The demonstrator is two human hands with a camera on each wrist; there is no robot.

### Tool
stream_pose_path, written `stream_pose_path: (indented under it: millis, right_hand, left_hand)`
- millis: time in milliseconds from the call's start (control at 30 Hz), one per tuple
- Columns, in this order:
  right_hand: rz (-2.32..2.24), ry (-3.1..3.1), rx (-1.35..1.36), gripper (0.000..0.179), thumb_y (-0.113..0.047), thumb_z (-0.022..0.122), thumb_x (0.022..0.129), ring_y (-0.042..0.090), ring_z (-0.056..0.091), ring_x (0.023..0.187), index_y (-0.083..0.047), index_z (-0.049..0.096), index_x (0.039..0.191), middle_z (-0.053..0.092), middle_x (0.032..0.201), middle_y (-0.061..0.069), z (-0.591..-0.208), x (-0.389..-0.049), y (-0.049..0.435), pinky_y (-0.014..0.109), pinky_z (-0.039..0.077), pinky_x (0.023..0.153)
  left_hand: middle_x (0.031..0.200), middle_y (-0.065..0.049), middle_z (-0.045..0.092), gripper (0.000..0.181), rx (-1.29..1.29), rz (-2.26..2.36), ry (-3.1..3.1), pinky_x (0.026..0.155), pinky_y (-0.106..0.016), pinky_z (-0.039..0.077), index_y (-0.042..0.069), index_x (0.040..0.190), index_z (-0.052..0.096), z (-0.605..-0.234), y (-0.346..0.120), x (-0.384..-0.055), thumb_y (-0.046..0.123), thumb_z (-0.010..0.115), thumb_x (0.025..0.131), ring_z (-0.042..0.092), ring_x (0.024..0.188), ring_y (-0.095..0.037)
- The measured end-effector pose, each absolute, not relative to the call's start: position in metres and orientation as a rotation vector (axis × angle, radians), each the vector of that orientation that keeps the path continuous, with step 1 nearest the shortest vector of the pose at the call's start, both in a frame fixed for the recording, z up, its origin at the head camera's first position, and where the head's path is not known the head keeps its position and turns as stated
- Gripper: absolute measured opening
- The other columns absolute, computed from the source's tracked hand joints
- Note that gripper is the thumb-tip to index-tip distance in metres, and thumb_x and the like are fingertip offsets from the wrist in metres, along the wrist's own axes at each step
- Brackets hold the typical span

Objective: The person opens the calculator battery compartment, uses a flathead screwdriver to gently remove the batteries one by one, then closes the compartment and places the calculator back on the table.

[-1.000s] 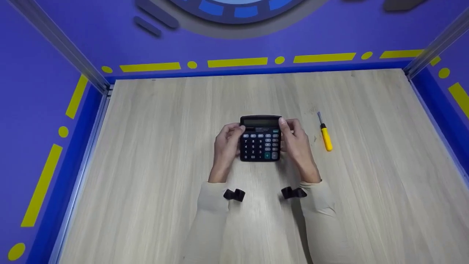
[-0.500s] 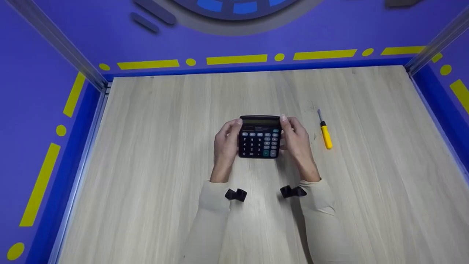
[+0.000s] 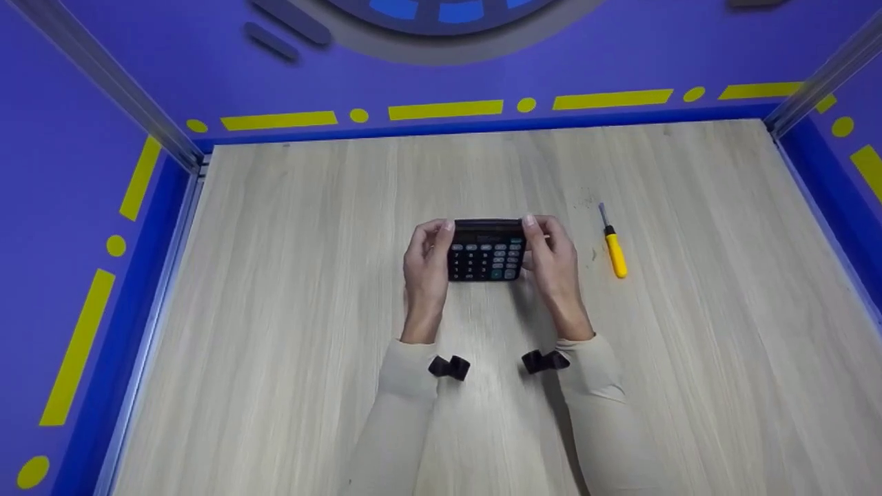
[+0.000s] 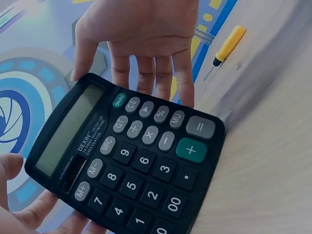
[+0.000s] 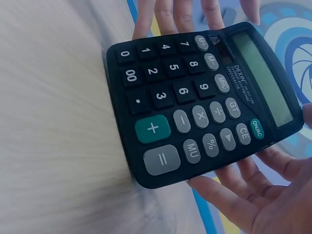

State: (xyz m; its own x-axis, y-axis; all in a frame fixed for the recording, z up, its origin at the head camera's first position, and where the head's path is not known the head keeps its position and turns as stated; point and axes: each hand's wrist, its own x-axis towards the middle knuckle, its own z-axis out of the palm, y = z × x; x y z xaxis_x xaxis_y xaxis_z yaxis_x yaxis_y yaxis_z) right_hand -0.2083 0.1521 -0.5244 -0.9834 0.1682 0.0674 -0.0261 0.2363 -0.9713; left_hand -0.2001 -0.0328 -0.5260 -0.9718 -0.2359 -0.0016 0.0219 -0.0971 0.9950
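Observation:
A black desk calculator (image 3: 486,263) is held between both hands in the middle of the head view. Its display end is raised, so its face leans back toward the person. The left hand (image 3: 426,275) grips the left side, thumb near the top corner. On the opposite side the right hand (image 3: 555,272) grips it the same way. In the wrist views, fingers reach behind the calculator and its keys and display (image 4: 70,129) are in plain sight. Whether its lower edge touches the table cannot be told.
A screwdriver with a yellow handle (image 3: 615,253) lies on the wooden table (image 3: 296,289), right of the right hand. Small dark specks are scattered beside it. Blue panels (image 3: 441,83) with yellow marks border the table at the back and sides.
The calculator has tilted more steeply upright, its lower edge moving away from the person. The left thumb has shifted up toward the top corner. The screwdriver stays in its place.

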Motion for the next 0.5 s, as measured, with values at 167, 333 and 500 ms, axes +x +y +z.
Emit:
stream_pose_path:
  millis: [167,333,500]
  right_hand:
    - [1.902,-2.263,-0.129,0.049,-0.045,0.051,0.111,0.027,0.065,0.102,-0.002,0.066,0.129,0.065,0.116,0.015,-0.5257,-0.2093,0.1507,0.050,0.063,0.085]
    - [1.938,-2.219,-0.117,0.048,-0.044,0.051,0.110,0.027,0.065,0.107,-0.001,0.065,0.127,0.065,0.119,0.016,-0.5264,-0.2094,0.1498,0.055,0.061,0.089]
    - [1.944,-2.194,-0.079,0.044,-0.039,0.053,0.110,0.023,0.063,0.108,0.000,0.066,0.126,0.064,0.116,0.014,-0.5279,-0.2098,0.1498,0.054,0.060,0.091]
  left_hand:
    - [0.122,-0.007,0.064,0.041,0.206,-2.215,-1.955,0.103,-0.038,0.046,0.008,0.133,0.065,-0.5278,-0.0305,-0.2002,0.040,0.060,0.107,0.060,0.114,-0.022]
    - [0.126,-0.008,0.062,0.047,0.166,-2.199,-1.975,0.103,-0.037,0.046,0.006,0.138,0.063,-0.5307,-0.0300,-0.1997,0.040,0.059,0.106,0.059,0.115,-0.022]
    - [0.128,-0.007,0.062,0.046,0.146,-2.204,-1.972,0.101,-0.038,0.047,0.008,0.138,0.064,-0.5329,-0.0309,-0.1995,0.039,0.061,0.104,0.059,0.116,-0.022]
